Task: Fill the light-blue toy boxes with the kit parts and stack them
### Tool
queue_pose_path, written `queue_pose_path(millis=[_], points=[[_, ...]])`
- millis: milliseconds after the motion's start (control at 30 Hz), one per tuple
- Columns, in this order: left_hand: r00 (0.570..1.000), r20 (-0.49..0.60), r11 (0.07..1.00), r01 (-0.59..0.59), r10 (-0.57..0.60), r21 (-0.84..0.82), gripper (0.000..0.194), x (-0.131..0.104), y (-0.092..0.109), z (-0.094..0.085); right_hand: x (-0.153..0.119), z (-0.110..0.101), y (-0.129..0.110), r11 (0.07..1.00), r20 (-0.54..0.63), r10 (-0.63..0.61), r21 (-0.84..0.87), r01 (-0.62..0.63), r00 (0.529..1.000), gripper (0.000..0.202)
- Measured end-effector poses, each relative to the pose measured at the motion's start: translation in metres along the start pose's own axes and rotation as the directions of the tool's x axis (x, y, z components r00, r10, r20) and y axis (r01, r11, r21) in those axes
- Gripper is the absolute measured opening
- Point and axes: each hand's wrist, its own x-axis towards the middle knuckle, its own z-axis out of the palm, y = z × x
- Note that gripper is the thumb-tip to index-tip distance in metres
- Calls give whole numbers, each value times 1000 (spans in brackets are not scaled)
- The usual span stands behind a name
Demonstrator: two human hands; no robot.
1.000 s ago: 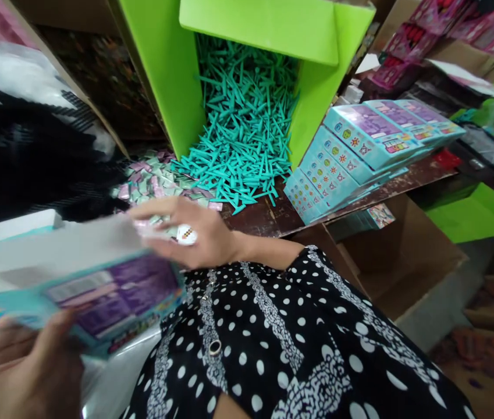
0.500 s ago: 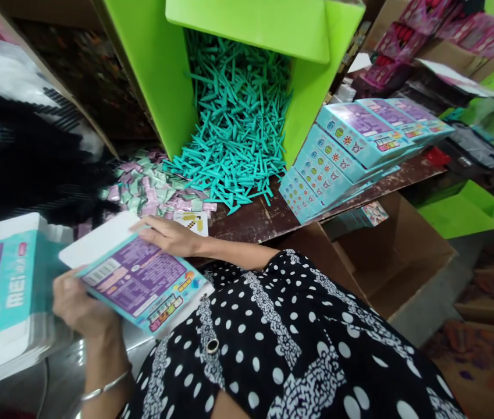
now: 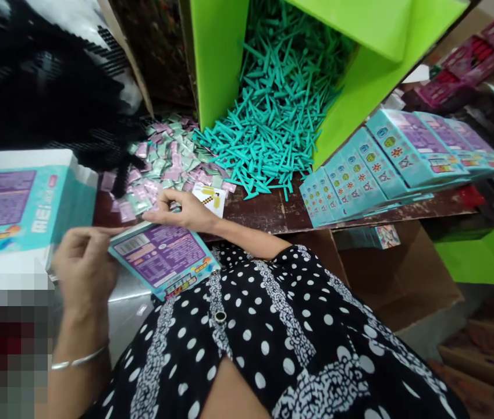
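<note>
A teal and purple carton [image 3: 159,256] with a barcode is held in front of my body, its lower end against the dotted dress. My left hand [image 3: 85,262], with a silver bangle on the wrist, pinches the carton's near-left top corner. At the top edge on the other side, my right hand [image 3: 181,212] is closed with thumb and finger together. A white card [image 3: 209,199] with a yellow picture lies just beyond my right hand. Small pink and green packets [image 3: 172,157] are heaped behind it.
A green-lined box [image 3: 220,64] spills teal pointed pieces [image 3: 268,134] onto the brown table [image 3: 264,212]. Finished-looking teal boxes [image 3: 373,163] are stacked at right. Flat cartons [image 3: 6,203] are piled at left. An open cardboard box [image 3: 395,273] stands below the table edge.
The view has shifted, so the surroundings sit further right. The carton's white top flap, raised before, is now folded down, and both hands have closed at its top edge.
</note>
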Motion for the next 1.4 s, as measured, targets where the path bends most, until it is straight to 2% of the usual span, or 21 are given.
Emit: queue_pose_path(millis=[67, 100, 167, 233, 300, 400, 500, 600, 733, 800, 867, 933, 1000, 1067, 1100, 1133, 1200, 1267, 1300, 1333, 1400], points=[[984, 127, 990, 134, -126, -52, 47, -1, 17, -12, 8, -16, -10, 1000, 199, -20, 17, 17, 980, 26], [973, 163, 983, 173, -161, -62, 47, -1, 25, -16, 11, -23, -15, 999, 301, -35, 39, 24, 953, 19], [969, 196, 988, 154, -147, -21, 46, -4, 38, -20, 18, -35, -20, 996, 442, -65, 78, 33, 895, 18], [987, 147, 998, 66, -65, -5, 38, -6, 44, -16, 23, -42, -22, 997, 491, -64, 77, 30, 869, 18], [998, 66, 1000, 1, 0, -23, 29, -7, 43, -9, 27, -45, -21, 999, 502, -45, 49, 23, 864, 16], [1000, -7, 997, -1, 0, -79, 25, -5, 36, 1, 30, -44, -18, 999, 516, -37, 10, 37, 856, 26], [999, 28, 999, -16, 17, -50, 30, -3, 25, 0, 27, -42, -15, 998, 486, -21, -45, 49, 874, 41], [985, 117, 991, -131, 129, 6, 39, -5, 11, -7, 18, -43, -10, 993, 467, -25, -90, 75, 884, 51], [934, 194, 953, -290, 301, -86, 34, -14, -12, -9, 4, -45, 5, 969, 475, -174, -74, 235, 863, 53], [914, 192, 929, -327, 357, -173, 39, -19, -23, -6, 0, -44, 15, 947, 455, -235, -91, 307, 859, 56], [895, 164, 899, -376, 415, -223, 32, -22, -30, -1, -3, -42, 22, 937, 445, -261, -98, 337, 856, 59], [880, 133, 879, -420, 455, -227, 25, -23, -30, 2, -3, -40, 24, 936, 449, -266, -92, 340, 853, 61], [881, 98, 874, -436, 464, -215, 23, -20, -27, 2, -3, -41, 20, 944, 426, -245, -98, 314, 871, 60], [896, -8, 878, -437, 444, -197, 27, -11, -21, -2, -4, -44, 14, 970, 366, -183, -83, 227, 913, 71], [895, -104, 871, -447, 434, -203, 30, -4, -19, -4, -5, -46, 12, 985, 341, -136, -54, 163, 930, 85], [877, -220, 855, -471, 427, -218, 34, 4, -17, -7, -7, -48, 10, 995, 330, -87, -13, 97, 940, 103], [800, -435, 797, -548, 413, -253, 40, 18, -14, -12, -11, -49, 8, 996, 325, -24, 88, -5, 945, 128], [746, -553, 756, -588, 370, -288, 39, 26, -12, -15, -17, -47, 8, 981, 267, -5, 188, -47, 964, 122], [756, -573, 766, -560, 315, -317, 37, 27, -10, -16, -21, -46, 7, 968, 207, 9, 244, -60, 978, 112], [788, -571, 786, -497, 232, -367, 37, 24, -7, -16, -25, -44, 6, 949, 140, 37, 306, -79, 989, 102], [875, -483, 813, -261, -28, -521, 45, 12, -3, -16, -35, -42, 4, 885, 23, 137, 447, -133, 990, 84]])
